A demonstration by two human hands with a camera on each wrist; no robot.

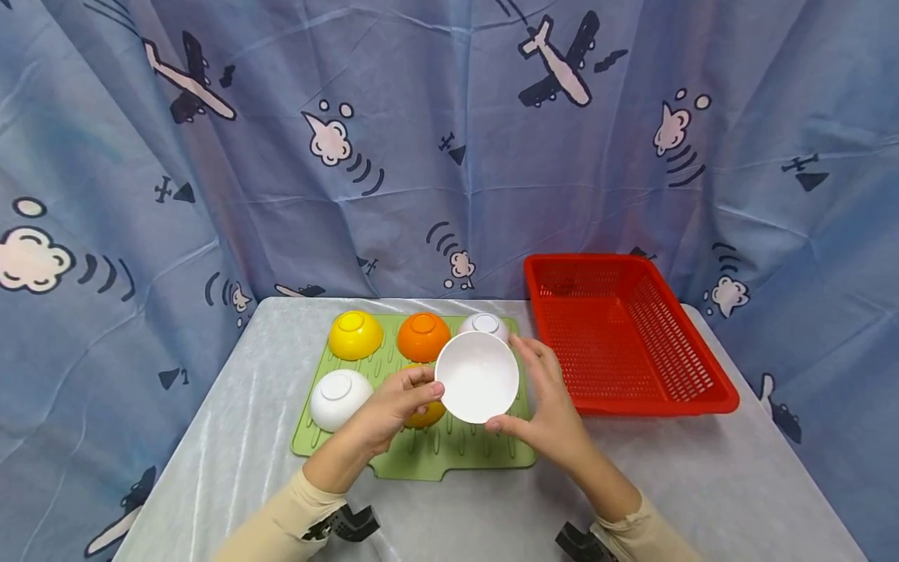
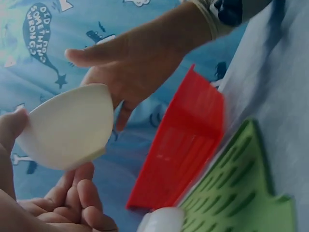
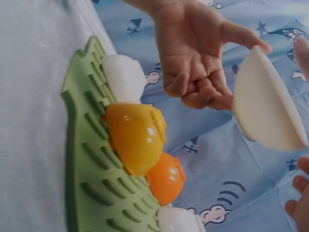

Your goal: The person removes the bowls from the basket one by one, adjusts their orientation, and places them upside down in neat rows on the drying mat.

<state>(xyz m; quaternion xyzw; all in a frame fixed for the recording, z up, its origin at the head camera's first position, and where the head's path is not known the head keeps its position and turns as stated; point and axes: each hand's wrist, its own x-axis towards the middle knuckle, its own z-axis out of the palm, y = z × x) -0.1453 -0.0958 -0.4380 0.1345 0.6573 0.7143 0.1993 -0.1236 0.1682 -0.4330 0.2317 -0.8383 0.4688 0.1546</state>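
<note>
A white bowl [image 1: 477,377] is held up over the green drying mat [image 1: 414,462], its hollow facing the head camera. My left hand [image 1: 396,406] pinches its left side, thumb at the rim and fingers underneath. At the bowl's right side, my right hand [image 1: 551,414] has thumb and fingers spread around it; a gap shows between them in the right wrist view. Upside down on the mat sit a yellow bowl [image 1: 356,336], an orange bowl [image 1: 424,338], a white bowl [image 1: 340,400] and another white bowl [image 1: 483,325]. A yellow-orange bowl [image 3: 135,137] is partly hidden behind my left hand in the head view.
A red plastic basket [image 1: 702,363] with perforated walls stands to the right of the mat. The grey-white cloth-covered table [image 1: 232,421] reaches back to a blue printed curtain [image 1: 393,156].
</note>
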